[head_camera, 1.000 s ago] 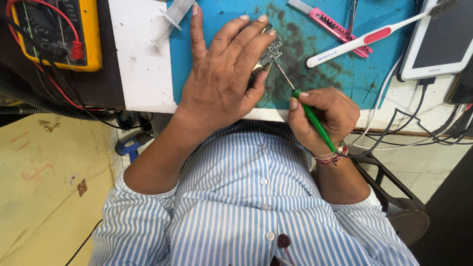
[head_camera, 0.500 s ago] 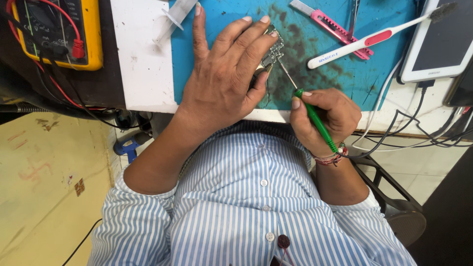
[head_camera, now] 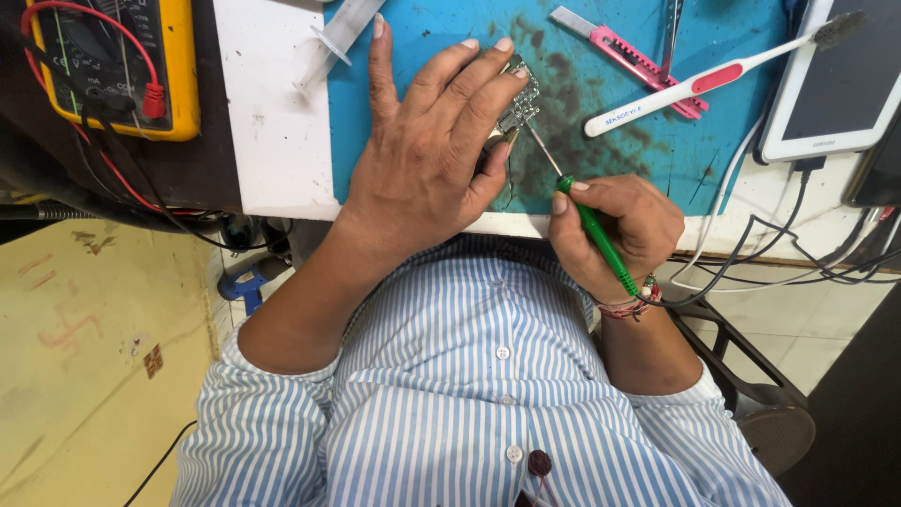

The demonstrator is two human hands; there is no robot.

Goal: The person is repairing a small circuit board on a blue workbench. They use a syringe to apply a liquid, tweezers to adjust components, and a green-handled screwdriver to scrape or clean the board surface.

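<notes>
My left hand (head_camera: 427,160) lies flat on a teal work mat (head_camera: 601,141), fingers spread, pressing down a small circuit board (head_camera: 519,99) that shows only at my fingertips. My right hand (head_camera: 615,230) grips a green-handled screwdriver (head_camera: 593,230) like a pen. Its thin metal tip reaches up to the board's edge by my left thumb. Most of the board is hidden under my left hand.
A yellow multimeter (head_camera: 113,61) with red leads sits at the far left. A plastic syringe (head_camera: 343,33), a pink utility knife (head_camera: 629,52), a white-and-red toothbrush (head_camera: 704,80) and a white tablet (head_camera: 845,84) with cables lie around the mat. A chair (head_camera: 751,394) is below right.
Both hands hold nearly the same pose. The screwdriver tip stays at the board, with only a slight shift of the right hand.
</notes>
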